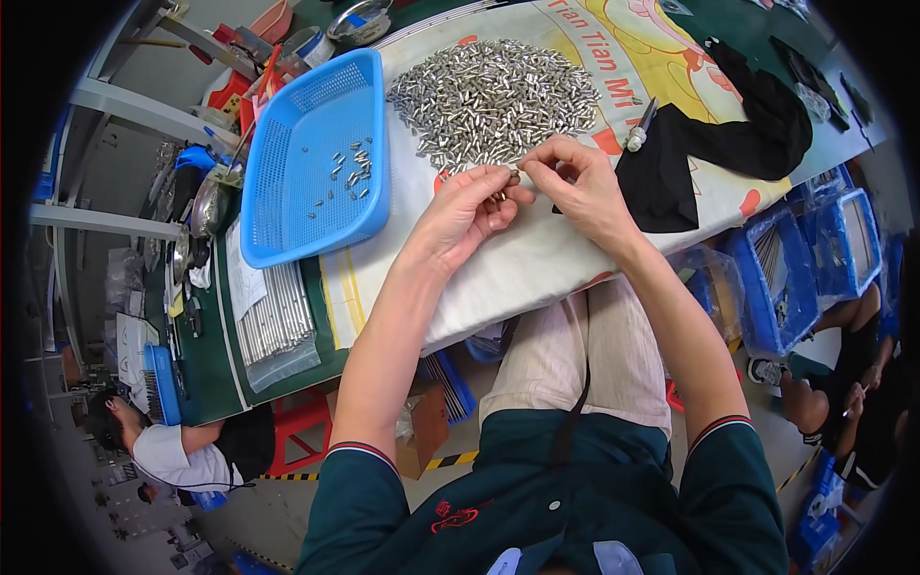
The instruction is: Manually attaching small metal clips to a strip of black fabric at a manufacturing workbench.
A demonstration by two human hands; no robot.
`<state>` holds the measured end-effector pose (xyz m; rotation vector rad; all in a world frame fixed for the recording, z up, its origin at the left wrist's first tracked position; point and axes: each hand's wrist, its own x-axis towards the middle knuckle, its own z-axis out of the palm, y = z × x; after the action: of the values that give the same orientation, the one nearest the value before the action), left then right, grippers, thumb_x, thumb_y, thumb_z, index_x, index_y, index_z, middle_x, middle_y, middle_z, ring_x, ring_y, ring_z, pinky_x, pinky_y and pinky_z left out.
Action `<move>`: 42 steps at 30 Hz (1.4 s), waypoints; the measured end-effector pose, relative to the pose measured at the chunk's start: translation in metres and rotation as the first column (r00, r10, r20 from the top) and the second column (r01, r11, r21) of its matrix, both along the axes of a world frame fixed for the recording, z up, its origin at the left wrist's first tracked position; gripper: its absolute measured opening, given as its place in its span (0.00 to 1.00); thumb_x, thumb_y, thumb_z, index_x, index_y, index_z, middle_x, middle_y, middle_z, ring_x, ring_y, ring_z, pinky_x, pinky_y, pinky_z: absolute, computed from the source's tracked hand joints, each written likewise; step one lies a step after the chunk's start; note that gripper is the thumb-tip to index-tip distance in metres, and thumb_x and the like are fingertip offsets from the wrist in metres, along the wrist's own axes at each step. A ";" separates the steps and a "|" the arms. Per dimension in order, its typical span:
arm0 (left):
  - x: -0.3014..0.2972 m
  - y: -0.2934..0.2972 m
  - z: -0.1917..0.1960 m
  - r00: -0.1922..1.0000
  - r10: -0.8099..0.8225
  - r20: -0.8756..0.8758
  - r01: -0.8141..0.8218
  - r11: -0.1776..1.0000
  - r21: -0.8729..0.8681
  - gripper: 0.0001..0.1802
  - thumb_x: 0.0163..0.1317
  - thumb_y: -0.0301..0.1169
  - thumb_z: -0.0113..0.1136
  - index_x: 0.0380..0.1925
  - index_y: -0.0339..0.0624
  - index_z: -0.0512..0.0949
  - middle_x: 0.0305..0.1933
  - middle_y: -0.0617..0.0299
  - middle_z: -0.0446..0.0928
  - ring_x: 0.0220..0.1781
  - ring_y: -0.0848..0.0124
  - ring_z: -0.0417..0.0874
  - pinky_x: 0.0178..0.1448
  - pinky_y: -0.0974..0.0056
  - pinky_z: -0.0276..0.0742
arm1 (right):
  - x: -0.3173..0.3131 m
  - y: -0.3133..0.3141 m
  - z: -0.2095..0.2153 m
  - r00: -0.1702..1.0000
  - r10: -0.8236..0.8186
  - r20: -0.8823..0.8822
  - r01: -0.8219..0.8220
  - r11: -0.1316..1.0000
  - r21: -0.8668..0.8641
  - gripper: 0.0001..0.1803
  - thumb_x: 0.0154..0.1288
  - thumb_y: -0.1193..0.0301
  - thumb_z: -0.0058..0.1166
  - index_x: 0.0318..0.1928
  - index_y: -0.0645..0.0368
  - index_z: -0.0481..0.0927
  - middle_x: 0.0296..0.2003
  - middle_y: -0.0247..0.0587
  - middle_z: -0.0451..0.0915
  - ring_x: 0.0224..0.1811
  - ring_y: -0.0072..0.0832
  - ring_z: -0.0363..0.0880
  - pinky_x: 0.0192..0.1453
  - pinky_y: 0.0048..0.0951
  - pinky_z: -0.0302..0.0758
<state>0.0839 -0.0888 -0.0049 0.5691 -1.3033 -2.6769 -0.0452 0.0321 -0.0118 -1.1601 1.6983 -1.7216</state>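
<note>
Long table [278, 379] running from the left edge to the upper right, green-topped, mostly covered by a pale printed cloth [537, 254] with red and yellow artwork. Across the upper right of the cloth, a black fabric piece [714, 144], limp and folded. In the upper left, a blue perforated plastic basket [316, 158], tilted slightly, with a scatter of small metal pins on its floor. Below the basket at left centre, a bundle of silvery rods [276, 326] in clear wrap. At top centre, a broad heap of small metal pins [494, 101], short bright cylinders piled loosely, just above both hands. Beside the black fabric, a small white-handled tool [637, 129].

Left hand [470, 216] at frame centre, fingers curled, thumb and forefinger pressed together on a small pin [506, 182] with a few more apparently cupped beneath. Right hand [575, 187] just beside it, fingertips pinched on the other end of the same small piece, the two hands nearly touching at the lower edge of the heap.

Likely handling of the pins: rigid, light singly, smooth and slippery, prone to rolling and to slipping from a loose grip; no risk of breakage. Best taken crosswise at mid-length between thumb and forefinger pads, one at a time, close above the cloth.
</note>
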 end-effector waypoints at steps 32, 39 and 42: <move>-0.004 0.001 0.005 0.938 0.179 -0.296 0.038 0.798 0.601 0.29 0.71 0.43 0.31 0.53 0.22 0.62 0.62 0.34 0.59 0.65 0.50 0.63 0.68 0.52 0.61 | 0.005 -0.004 0.002 0.857 -0.273 -0.437 0.137 0.938 -0.318 0.04 0.44 0.79 0.56 0.25 0.61 0.79 0.24 0.36 0.75 0.30 0.31 0.72 0.35 0.28 0.68; -0.002 -0.003 -0.002 0.920 0.121 -0.373 0.145 0.777 0.612 0.31 0.70 0.46 0.30 0.53 0.23 0.63 0.60 0.36 0.63 0.62 0.52 0.66 0.67 0.53 0.62 | 0.007 -0.005 0.004 0.824 -0.275 -0.495 0.113 0.937 -0.331 0.05 0.43 0.79 0.56 0.26 0.60 0.79 0.25 0.36 0.74 0.31 0.32 0.71 0.37 0.30 0.69; -0.003 -0.003 -0.005 0.919 0.076 -0.386 0.158 0.827 0.539 0.32 0.70 0.47 0.30 0.54 0.23 0.63 0.55 0.39 0.67 0.59 0.54 0.69 0.66 0.54 0.63 | 0.009 -0.006 0.004 0.786 -0.269 -0.556 0.092 0.941 -0.325 0.07 0.42 0.79 0.57 0.27 0.59 0.80 0.28 0.37 0.72 0.34 0.32 0.70 0.38 0.30 0.69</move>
<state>0.0810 -0.0919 -0.0098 0.0176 -0.4106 -2.9874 -0.0364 0.0258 -0.0082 -1.8854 2.0131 -1.8873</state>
